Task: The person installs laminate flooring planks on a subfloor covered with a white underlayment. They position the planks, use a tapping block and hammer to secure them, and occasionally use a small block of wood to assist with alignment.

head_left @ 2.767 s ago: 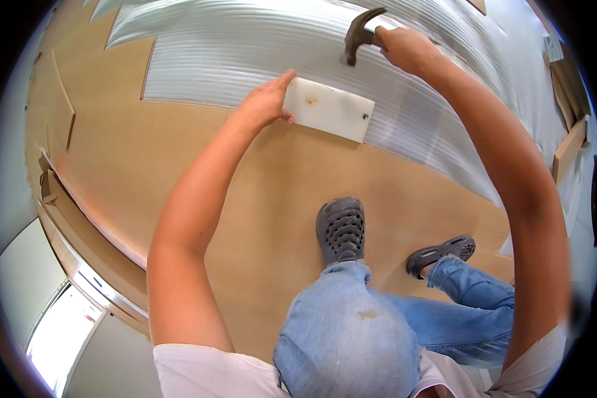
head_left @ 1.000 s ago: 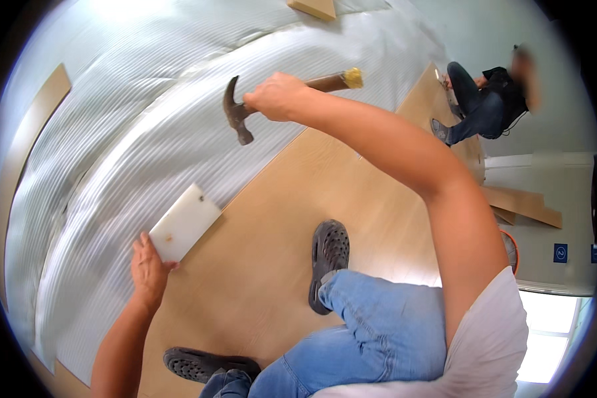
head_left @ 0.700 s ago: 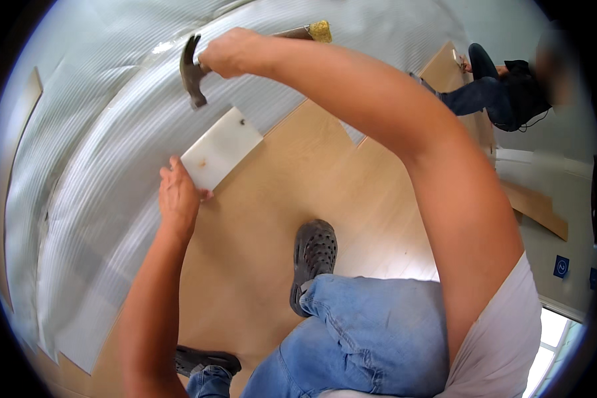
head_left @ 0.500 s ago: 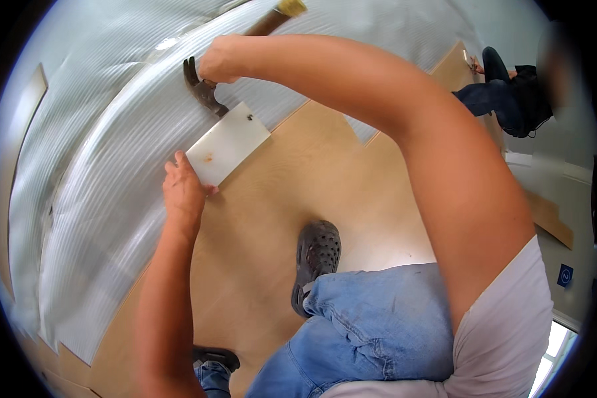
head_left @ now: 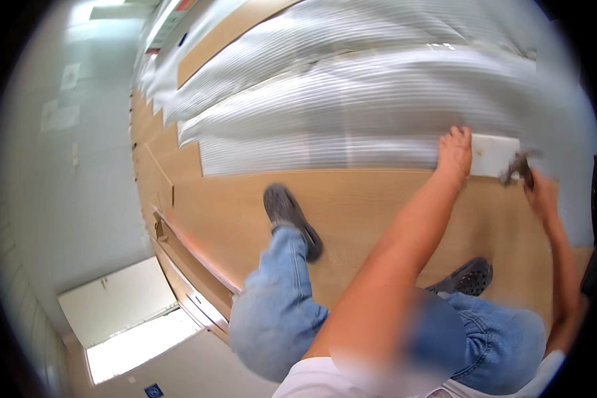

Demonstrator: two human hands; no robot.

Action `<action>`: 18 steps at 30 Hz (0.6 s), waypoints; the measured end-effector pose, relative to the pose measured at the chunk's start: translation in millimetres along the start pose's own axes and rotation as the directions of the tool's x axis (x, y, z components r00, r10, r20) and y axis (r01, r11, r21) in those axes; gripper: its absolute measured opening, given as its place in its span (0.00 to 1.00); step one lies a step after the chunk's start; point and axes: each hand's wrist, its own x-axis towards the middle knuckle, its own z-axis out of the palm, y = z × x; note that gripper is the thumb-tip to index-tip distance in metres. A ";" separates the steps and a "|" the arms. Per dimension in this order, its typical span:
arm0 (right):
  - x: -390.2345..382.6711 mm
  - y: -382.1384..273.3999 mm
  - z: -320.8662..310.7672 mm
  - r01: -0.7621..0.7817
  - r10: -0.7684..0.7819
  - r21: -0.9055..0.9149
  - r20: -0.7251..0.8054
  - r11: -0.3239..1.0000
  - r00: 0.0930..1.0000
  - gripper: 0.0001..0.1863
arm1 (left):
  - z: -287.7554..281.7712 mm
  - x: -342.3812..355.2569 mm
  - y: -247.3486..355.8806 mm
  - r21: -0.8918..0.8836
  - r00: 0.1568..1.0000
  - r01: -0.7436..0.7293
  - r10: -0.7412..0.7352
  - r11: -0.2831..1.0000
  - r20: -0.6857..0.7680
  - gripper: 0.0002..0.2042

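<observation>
My left hand (head_left: 455, 154) grips the left end of a flat white block (head_left: 492, 150), fingers curled at its edge. The block lies along the seam where the light wood planks (head_left: 371, 205) meet the silvery ribbed underlay (head_left: 378, 126). In my right hand (head_left: 542, 198) is a claw hammer (head_left: 523, 170). Its dark head is over the block's right end, slightly blurred; I cannot tell whether it touches. The fingers of my right hand wrap round the handle near the head.
A loose plank (head_left: 225, 40) lies on the underlay at the far left. The laid planks end in steps at the left. A long open carton (head_left: 196, 265) lies at the lower left, before a bright doorway (head_left: 139, 345). My dark clogs (head_left: 288, 215) stand on the planks.
The view has swung left, putting both hands at the right side. The hammer, turned the other way earlier, now has its head over the block. The other person has left the view.
</observation>
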 end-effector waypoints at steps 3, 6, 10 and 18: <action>-84.2 -17.7 23.2 -0.178 0.173 0.115 0.054 0.977 0.984 0.10 | 3.8 -0.3 -8.9 -0.047 0.999 0.004 -0.002 0.999 0.040 0.58; -155.6 -5.6 38.8 -0.327 0.333 0.187 -0.003 0.926 0.943 0.11 | 3.6 4.1 10.9 -0.053 0.997 -0.057 0.054 0.997 -0.048 0.58; -187.5 -34.7 73.8 -0.363 0.406 0.350 -0.053 0.864 0.913 0.12 | 5.9 -0.2 -16.2 0.094 0.953 -0.238 0.251 0.967 -0.168 0.56; -236.5 -11.0 67.1 -0.455 0.467 0.107 -0.244 0.884 0.850 0.18 | -31.1 22.6 30.2 0.006 0.916 -0.389 0.386 0.921 0.111 0.59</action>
